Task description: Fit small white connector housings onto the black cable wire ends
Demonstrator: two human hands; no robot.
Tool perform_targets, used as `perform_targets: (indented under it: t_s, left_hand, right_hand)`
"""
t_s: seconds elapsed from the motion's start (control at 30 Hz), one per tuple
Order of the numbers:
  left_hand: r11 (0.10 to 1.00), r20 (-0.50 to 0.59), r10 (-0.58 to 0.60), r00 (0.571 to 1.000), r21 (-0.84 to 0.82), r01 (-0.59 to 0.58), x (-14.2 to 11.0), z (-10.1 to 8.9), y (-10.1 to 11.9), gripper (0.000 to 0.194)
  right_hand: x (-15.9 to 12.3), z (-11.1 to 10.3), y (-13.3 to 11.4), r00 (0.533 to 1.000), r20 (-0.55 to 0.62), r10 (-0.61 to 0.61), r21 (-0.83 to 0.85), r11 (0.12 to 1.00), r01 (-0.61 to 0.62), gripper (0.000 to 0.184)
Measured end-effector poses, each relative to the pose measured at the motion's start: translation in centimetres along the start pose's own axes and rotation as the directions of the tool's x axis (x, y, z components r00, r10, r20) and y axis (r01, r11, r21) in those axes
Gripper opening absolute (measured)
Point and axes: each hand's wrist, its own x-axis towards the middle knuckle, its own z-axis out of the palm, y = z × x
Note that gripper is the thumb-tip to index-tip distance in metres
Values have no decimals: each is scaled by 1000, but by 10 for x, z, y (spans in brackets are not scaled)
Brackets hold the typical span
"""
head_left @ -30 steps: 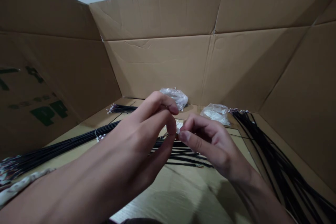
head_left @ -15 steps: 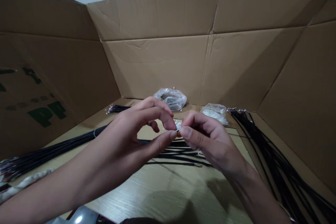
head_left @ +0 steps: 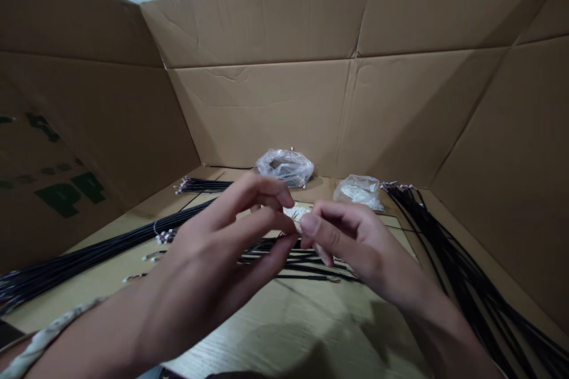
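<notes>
My left hand (head_left: 231, 249) comes in from the lower left, thumb and index finger pinched together over a tiny item that I cannot make out. Facing it, my right hand (head_left: 351, 240) is closed in a pinch, its thumb tip almost touching the left fingertips. Thin coloured wires (head_left: 294, 217) show between the two hands; their far ends are hidden by the fingers. Just behind the fingertips lies a pile of small white connectors (head_left: 297, 211). Under the hands several black cables (head_left: 306, 277) with bare coloured wire ends lie across the board.
A long bundle of black cables (head_left: 111, 246) lies on the left, another bundle (head_left: 466, 266) on the right. Two clear plastic bags (head_left: 288, 169) (head_left: 359, 192) stand at the back. Cardboard walls (head_left: 262, 112) enclose the wooden board (head_left: 267, 331).
My left hand has turned slightly and its fingers have closed lower, uncovering white-ended cables behind the wrist. The right hand stays pinched in nearly the same place. The view has shifted a little.
</notes>
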Motion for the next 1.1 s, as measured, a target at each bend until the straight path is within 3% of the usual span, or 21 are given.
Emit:
perform_targets:
  t_s: [0.23, 0.47, 0.57, 0.73, 0.87, 0.97, 1.1]
  left_hand:
    - [990, -12, 87, 996, 116, -85, -12, 9, 1, 28]
    - [992, -44, 112, 993, 62, -109, -14, 9, -3, 30]
    - [991, -88, 101, 991, 99, -92, -13, 9, -3, 26]
    - [993, -127, 88, 988, 94, -77, -14, 11, -6, 11]
    - [979, -162, 156, 974, 155, -131, -20, 16, -10, 12]
    - [986, -161, 132, 978, 125, -113, -23, 18, -8, 19]
    - [993, -156, 78, 985, 103, -63, -23, 14, -4, 19]
  right_hand:
    - [0, -2, 2, 997, 72, 40, 167, 985, -52, 34]
    - [5, -2, 12, 956, 151, 253, 374, 880, -292, 43]
    - [6, 0, 14, 961, 192, 198, 358, 898, -256, 41]
    - [3, 2, 10, 982, 185, 33, 165, 984, -64, 39]
    - [3, 3, 11, 955, 282, 87, 251, 955, -160, 42]
    - [4, 2, 15, 939, 316, 136, 300, 924, -235, 42]
    - [5, 2, 15, 949, 305, 81, 345, 919, -190, 40]
